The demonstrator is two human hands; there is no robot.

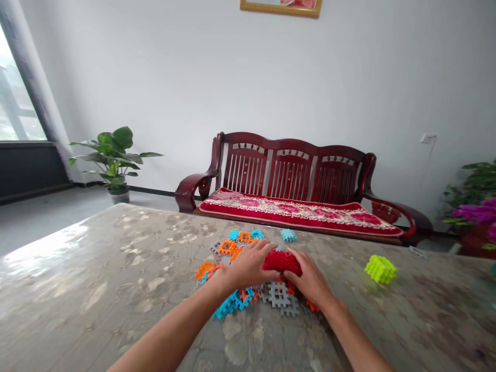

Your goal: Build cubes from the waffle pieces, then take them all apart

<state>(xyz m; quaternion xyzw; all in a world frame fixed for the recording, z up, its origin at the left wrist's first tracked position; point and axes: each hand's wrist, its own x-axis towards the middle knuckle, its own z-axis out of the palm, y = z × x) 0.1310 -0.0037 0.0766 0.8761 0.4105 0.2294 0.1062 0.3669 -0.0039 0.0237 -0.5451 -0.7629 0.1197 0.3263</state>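
Note:
Both hands meet over a pile of flat interlocking plastic tiles [236, 300] in orange, blue and grey on the table [96, 289]. Between them sits a red block built of tiles [281, 261]. My left hand [248, 264] curls round its left side, fingers closed on it. My right hand [308, 279] grips its right side from below. A grey tile [282, 298] lies just in front of the hands, and orange tiles [228, 248] lie behind the left hand.
A lime-green tile cube [380, 269] stands on the table to the right. A single blue tile [288, 235] lies near the far edge. Beyond the table are a dark wooden bench [294, 175] with a red cushion, and potted plants at both sides.

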